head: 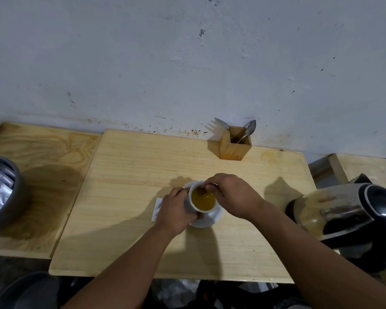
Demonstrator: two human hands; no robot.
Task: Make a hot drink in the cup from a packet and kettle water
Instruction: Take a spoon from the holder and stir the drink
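**Two bare hands meet in the middle**

Both arms are bare and reach forward from the bottom of the view. The left hand (176, 210) is curled, with its fingers wrapped around the side of the cup (193, 205). The right hand (230, 195) is bent down at the wrist. Its fingertips are pinched together on a spoon (202, 191) just above the cup. The two hands are almost touching.
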